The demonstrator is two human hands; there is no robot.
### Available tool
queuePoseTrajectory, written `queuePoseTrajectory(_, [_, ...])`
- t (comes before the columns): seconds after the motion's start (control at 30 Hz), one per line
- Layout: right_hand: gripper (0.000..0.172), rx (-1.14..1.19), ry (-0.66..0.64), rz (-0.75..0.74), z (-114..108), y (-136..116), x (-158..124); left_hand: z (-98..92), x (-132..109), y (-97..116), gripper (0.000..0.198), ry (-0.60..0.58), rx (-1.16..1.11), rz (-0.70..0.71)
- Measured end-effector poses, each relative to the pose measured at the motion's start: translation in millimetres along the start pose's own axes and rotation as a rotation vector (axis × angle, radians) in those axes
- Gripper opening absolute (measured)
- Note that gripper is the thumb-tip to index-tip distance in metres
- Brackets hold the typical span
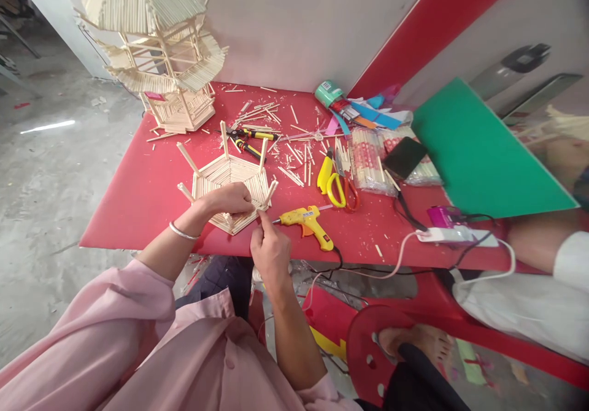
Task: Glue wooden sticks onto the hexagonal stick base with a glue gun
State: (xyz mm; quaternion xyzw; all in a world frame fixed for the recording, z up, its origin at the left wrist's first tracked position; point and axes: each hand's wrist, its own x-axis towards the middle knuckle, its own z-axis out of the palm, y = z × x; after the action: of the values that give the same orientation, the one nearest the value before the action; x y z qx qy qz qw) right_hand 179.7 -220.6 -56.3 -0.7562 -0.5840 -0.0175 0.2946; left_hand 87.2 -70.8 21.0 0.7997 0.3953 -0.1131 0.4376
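Observation:
A flat, many-sided base of pale wooden sticks (209,181) lies near the front edge of the table, with several short stick posts standing up from its corners. My left hand (230,199) reaches over the base with its fingers curled down inside it; their tips, and anything in them, are hidden. At the base's near right edge is my right hand (271,248), index finger pointing at the rim by a post and the other fingers folded in. Whatever small thing it may pinch does not show. A yellow hot glue gun (306,219) lies just right of it.
A tiered stick pagoda (163,67) stands at the back left of the red table (133,184). Pliers (253,141), loose sticks (262,113), scissors (338,184), bagged sticks (368,159), a phone (405,157) and a power strip (455,235) lie about. Another person's arm (534,245) is at right.

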Motion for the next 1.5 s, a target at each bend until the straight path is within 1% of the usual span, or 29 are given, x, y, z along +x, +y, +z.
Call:
queuePoseTrajectory(0.1, [0.043,-0.151,-0.132,0.054,-6,-6,8,0.0,0,-2,0.033,0.015,0.006,0.020])
queuePoseTrajectory(0.2, [0.041,-0.246,-0.228,0.084,-11,-12,16,0.2,2,-6,0.028,0.004,-0.012,0.046])
queuePoseTrajectory(0.3, [0.041,-0.316,-0.333,0.133,-15,-20,23,0.7,3,-11,0.016,-0.027,-0.011,0.068])
queuePoseTrajectory(0.4, [0.041,-0.362,-0.440,0.195,-20,-27,30,1.0,4,-14,0.003,-0.019,0.005,0.072])
queuePoseTrajectory(0.53, [0.040,-0.404,-0.517,0.251,-24,-33,37,1.5,4,-16,0.008,-0.019,0.044,0.085])
queuePoseTrajectory(0.63, [0.040,-0.416,-0.531,0.260,-24,-34,38,2.5,4,-17,0.007,-0.006,0.065,0.099])
queuePoseTrajectory(0.87, [0.041,-0.372,-0.509,0.234,-26,-30,35,2.8,4,-20,0.011,0.000,0.071,0.131])
queuePoseTrajectory(1.0, [0.040,-0.366,-0.493,0.219,-27,-27,34,2.1,4,-18,0.016,0.011,0.089,0.097])
queuePoseTrajectory(1.13, [0.037,-0.346,-0.483,0.203,-27,-27,35,2.7,5,-16,0.016,0.014,0.106,0.082])
queuePoseTrajectory(1.5, [0.034,-0.367,-0.533,0.202,-29,-30,41,4.3,7,-18,0.014,0.028,0.079,0.071])
